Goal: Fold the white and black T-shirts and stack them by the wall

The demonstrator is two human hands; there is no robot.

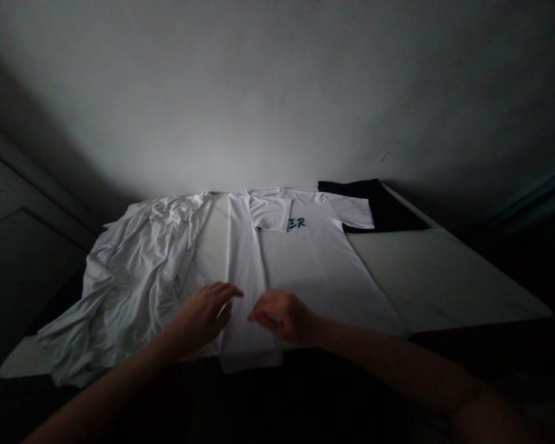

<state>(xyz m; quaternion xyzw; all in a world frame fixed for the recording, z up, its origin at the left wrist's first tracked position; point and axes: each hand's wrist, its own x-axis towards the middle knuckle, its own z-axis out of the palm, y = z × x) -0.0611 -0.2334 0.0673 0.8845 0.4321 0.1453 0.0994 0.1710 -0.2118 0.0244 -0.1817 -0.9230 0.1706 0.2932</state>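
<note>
A white T-shirt (300, 271) with dark lettering lies flat on the table. Its left side is folded inward as a long strip, with that sleeve turned over part of the print and the strip's lower end past the front edge. My left hand (210, 308) is over the strip's left border, fingers loosely bent and thumb apart. Across from it, my right hand (284, 314) is above the strip's inner edge, its fingers curled and a gap showing by the thumb. I see no cloth gripped in either hand; whether the fingertips touch the shirt I cannot tell.
A crumpled white garment (134, 277) covers the table's left side and hangs over the front edge. Dark folded cloth (374, 206) lies at the back right, partly under the shirt's sleeve. The pale marble-patterned table (448, 283) stands against a wall (277, 92). The light is dim.
</note>
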